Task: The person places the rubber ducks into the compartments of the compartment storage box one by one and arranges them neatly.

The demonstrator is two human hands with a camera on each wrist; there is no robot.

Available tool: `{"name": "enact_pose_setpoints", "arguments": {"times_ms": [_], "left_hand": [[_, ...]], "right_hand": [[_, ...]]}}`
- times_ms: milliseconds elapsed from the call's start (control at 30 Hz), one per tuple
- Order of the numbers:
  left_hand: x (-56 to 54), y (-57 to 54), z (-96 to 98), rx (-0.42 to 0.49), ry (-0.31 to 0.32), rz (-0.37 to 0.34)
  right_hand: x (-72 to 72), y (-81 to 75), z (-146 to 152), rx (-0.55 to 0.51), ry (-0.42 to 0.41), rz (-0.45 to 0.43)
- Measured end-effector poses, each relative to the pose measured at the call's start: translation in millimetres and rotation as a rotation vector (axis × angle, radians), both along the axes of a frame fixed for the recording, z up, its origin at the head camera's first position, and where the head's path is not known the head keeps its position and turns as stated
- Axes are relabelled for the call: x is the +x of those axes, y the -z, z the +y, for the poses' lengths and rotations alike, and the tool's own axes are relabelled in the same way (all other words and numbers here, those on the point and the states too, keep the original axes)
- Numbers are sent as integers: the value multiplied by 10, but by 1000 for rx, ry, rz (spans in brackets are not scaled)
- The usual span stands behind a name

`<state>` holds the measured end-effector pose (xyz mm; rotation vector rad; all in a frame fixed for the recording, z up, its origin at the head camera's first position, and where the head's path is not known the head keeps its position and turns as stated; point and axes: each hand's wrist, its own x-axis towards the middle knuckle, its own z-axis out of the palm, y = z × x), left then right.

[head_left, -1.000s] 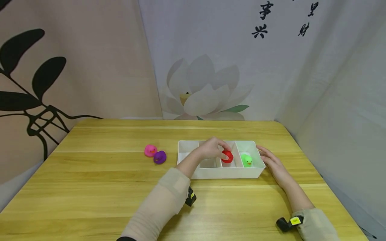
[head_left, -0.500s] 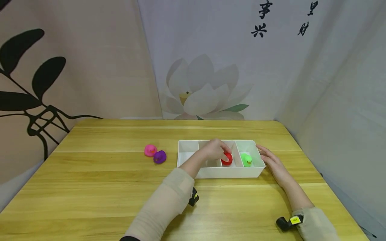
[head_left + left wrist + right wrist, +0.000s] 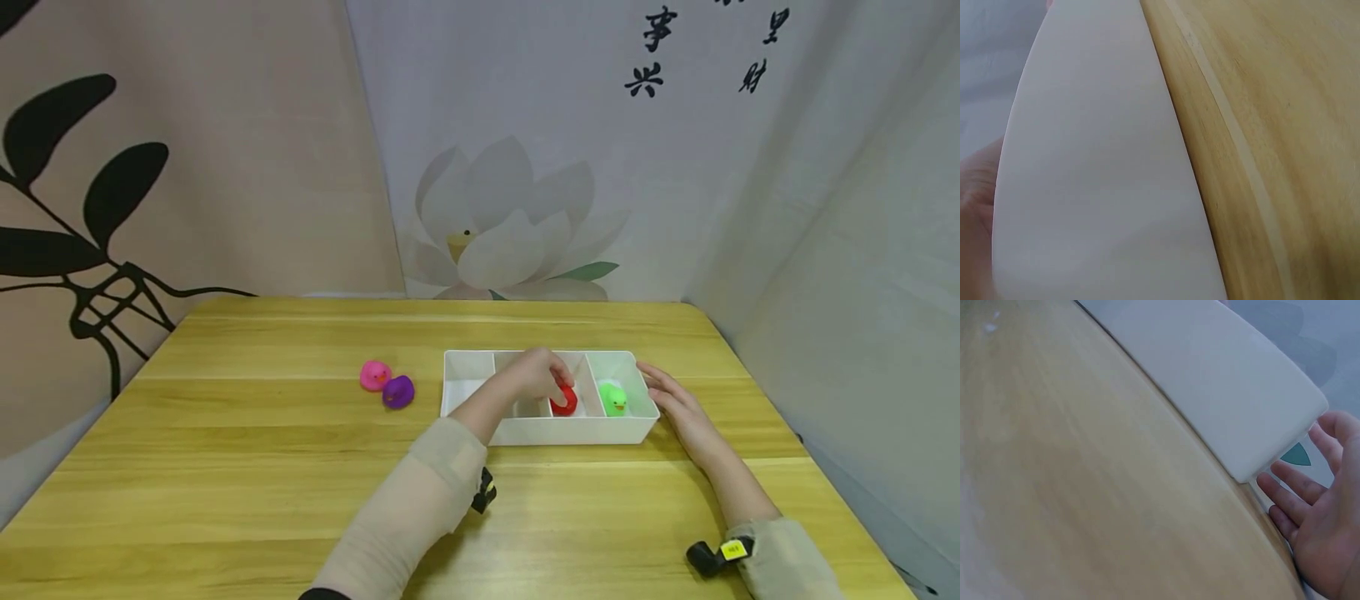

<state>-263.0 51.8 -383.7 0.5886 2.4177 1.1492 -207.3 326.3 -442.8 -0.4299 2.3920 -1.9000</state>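
In the head view my left hand [image 3: 534,373] reaches down into the third compartment from the left of a white divided box [image 3: 570,430]. Its thumb and fingers pinch a small red rubber duck [image 3: 564,403], which they partly cover. A green rubber duck [image 3: 615,400] sits in the rightmost compartment. Against the box's right end rest the extended fingers of my right hand [image 3: 681,413]; the right wrist view shows that hand [image 3: 1329,512] with fingertips at the box's end wall [image 3: 1210,381]. The box's side [image 3: 1097,150] hides most of the left hand in the left wrist view.
Left of the box, a pink rubber duck [image 3: 375,376] and a purple rubber duck [image 3: 398,392] stand side by side on the wooden table [image 3: 247,467]. A printed curtain [image 3: 517,167] hangs behind the table's far edge.
The left hand has moved slightly right and down, and the red rubber duck sits lower in its compartment. The right hand stays at the box's end.
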Motion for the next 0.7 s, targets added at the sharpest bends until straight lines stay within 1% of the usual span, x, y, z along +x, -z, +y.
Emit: {"name": "enact_pose_setpoints", "arguments": {"times_ms": [200,333,533,700], "left_hand": [[-14,41,-21,14,-4,21],[-5,42,-58,54,-14,40],[33,-19,-174,174,-27,49],[81,-107,-281,238,-9,132]], "right_hand": [[6,3,-8,-7,2,2],[11,1,-12,-3,2,7],[6,0,-11,4,-1,0],[4,1,-4,10,12,-12]]}}
